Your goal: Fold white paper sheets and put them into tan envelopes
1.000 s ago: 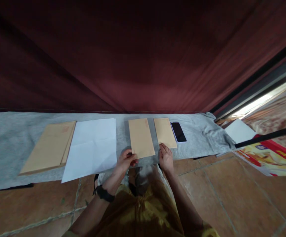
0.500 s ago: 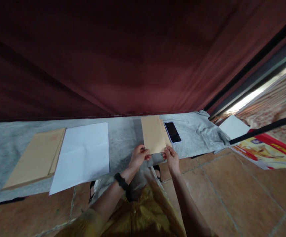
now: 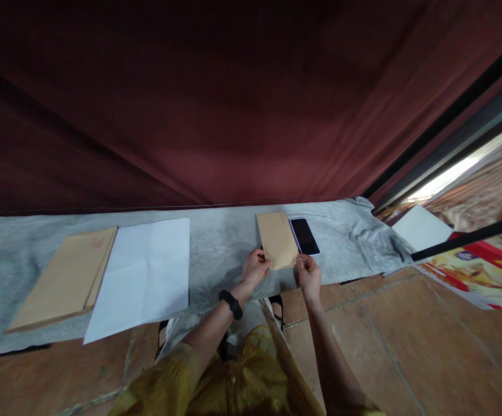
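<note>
A brown paper envelope (image 3: 277, 240) lies at the middle of the grey cloth, its near corners pinched between my fingers. My left hand (image 3: 254, 268) is closed on the near left corner, a black band round its wrist. On the near right corner my right hand (image 3: 308, 274) is closed too. Just right of the envelope lies a phone (image 3: 305, 236) with a dark screen and a pale purple edge. Whether another envelope lies under the held one is hidden.
To the left lie white paper sheets (image 3: 147, 271) and a stack of brown envelopes (image 3: 66, 274) on the grey cloth (image 3: 216, 248). A dark red curtain (image 3: 233, 127) hangs behind. A printed red and yellow box (image 3: 480, 268) and a dark metal bar (image 3: 472, 237) are at right.
Both hands have moved slightly right with the envelope, which now covers the second envelope that showed beneath its right side. It appears lower, against the cloth.
</note>
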